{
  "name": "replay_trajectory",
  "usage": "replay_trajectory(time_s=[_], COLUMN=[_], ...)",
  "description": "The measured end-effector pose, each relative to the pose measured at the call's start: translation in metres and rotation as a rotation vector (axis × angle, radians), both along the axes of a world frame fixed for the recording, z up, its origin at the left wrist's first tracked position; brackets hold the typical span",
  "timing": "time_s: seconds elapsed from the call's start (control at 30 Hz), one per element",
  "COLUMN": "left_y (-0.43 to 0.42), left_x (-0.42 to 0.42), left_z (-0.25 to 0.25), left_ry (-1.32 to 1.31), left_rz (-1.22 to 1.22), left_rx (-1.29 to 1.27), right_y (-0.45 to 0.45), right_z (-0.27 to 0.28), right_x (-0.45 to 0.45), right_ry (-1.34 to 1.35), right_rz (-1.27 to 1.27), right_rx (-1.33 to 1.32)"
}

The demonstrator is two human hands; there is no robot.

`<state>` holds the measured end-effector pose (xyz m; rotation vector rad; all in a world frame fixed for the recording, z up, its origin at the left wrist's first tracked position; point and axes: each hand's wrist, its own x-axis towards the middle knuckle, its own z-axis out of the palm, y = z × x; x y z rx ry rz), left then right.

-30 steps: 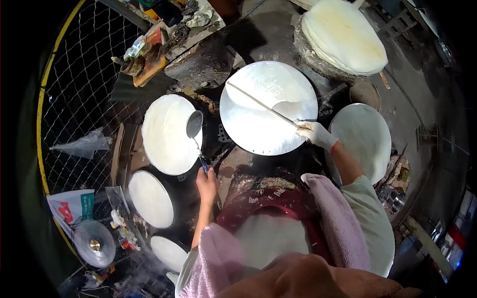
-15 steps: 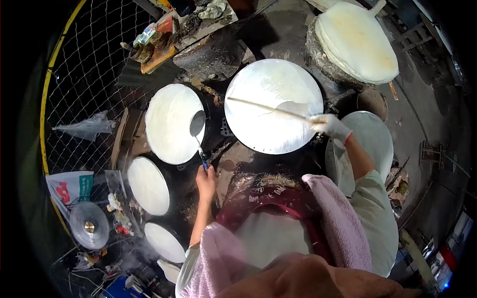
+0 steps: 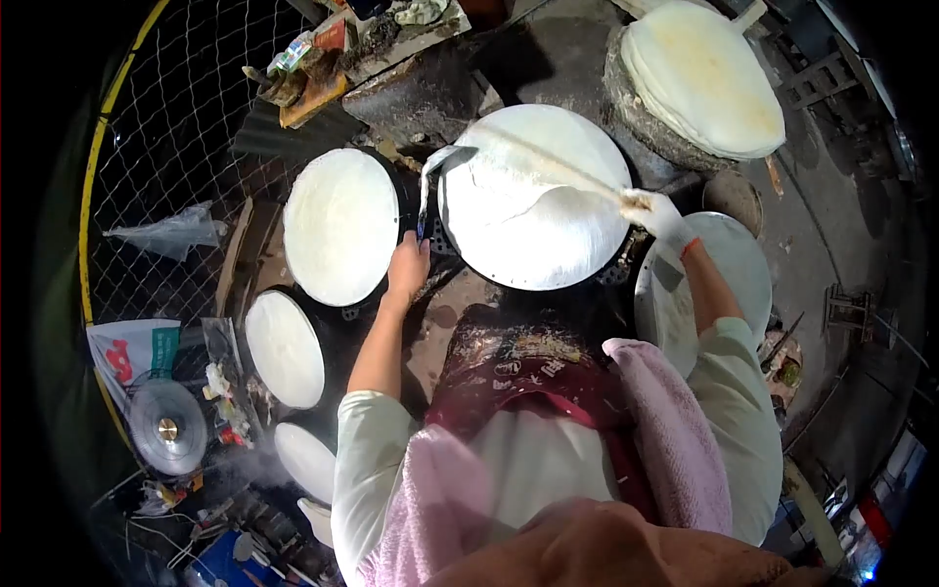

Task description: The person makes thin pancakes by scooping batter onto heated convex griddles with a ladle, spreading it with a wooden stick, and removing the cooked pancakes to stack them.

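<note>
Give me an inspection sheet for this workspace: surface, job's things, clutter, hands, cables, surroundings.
Surface: central round plate, pale and bright, an uneven edge running across it.
Job's things: ladle, its bowl at the plate's left edge, contact unclear; stick extending over the plate, motion-blurred.
Clutter: plastic bag by the mesh; yellow board among mixed items at upper left.
Hands: left hand, bare, closed around the ladle's handle; right hand, gloved, gripping the stick's near end.
Cables: thin pale strands at lower left, possibly cords; too small to confirm.
Surroundings: wire mesh at left; stack of pale rounds at upper right.
</note>
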<state>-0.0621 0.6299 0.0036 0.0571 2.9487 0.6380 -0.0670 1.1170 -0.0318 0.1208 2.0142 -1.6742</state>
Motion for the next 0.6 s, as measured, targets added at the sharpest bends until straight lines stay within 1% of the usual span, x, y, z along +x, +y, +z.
replay_trajectory(time_s=[0.07, 0.1, 0.13, 0.17, 0.2, 0.27, 0.3, 0.33, 0.37, 0.4, 0.43, 0.47, 0.5, 0.53, 0.6], left_y=[0.003, 0.004, 0.0, -0.007, -0.015, -0.026, -0.029, -0.033, -0.037, -0.038, -0.035, -0.03, -0.03, -0.031, -0.036], left_x=[0.002, 0.002, 0.007, 0.017, 0.029, 0.057, 0.073, 0.089, 0.104, 0.117, 0.128, 0.133, 0.134, 0.131, 0.107], left_z=[0.005, 0.009, 0.013, 0.018, 0.024, 0.036, 0.041, 0.044, 0.04, 0.036, 0.029, 0.029, 0.022, 0.013, 0.026], left_ry=[-0.024, -0.031, -0.038, -0.047, -0.056, -0.067, -0.085, -0.105, -0.124, -0.139, -0.132, -0.273, -0.273, -0.273, -0.226], left_rz=[-0.075, -0.113, -0.146, -0.179, -0.213, -0.288, -0.313, -0.339, -0.376, -0.414, -0.421, -0.423, -0.447, -0.469, -0.545], left_rx=[-0.114, -0.171, -0.203, -0.236, -0.268, -0.293, -0.298, -0.303, -0.28, -0.257, -0.205, -0.158, -0.06, 0.042, 0.189], right_y=[-0.006, -0.018, -0.024, -0.032, -0.04, -0.04, -0.042, -0.035, -0.029, -0.035, -0.041, -0.056, -0.083, -0.107, -0.154], right_z=[-0.013, -0.019, -0.025, -0.019, -0.006, 0.027, 0.028, 0.023, 0.014, 0.02, 0.027, 0.057, 0.093, 0.095, 0.08], right_x=[-0.008, -0.007, -0.006, 0.0, 0.011, 0.029, 0.044, 0.055, 0.073, 0.09, 0.109, 0.128, 0.144, 0.157, 0.177], right_ry=[0.179, 0.185, -0.005, -0.028, -0.051, -0.326, -0.291, -0.289, -0.23, -0.168, -0.208, -0.249, -0.414, -0.48, -0.607], right_rz=[0.126, 0.142, 0.164, 0.166, 0.166, 0.253, 0.218, 0.3, 0.252, 0.202, 0.109, 0.015, -0.229, -0.276, -0.372], right_rx=[0.048, -0.081, -0.04, -0.061, -0.081, 0.025, -0.064, 0.014, -0.019, -0.05, -0.091, -0.131, -0.316, -0.376, -0.502])
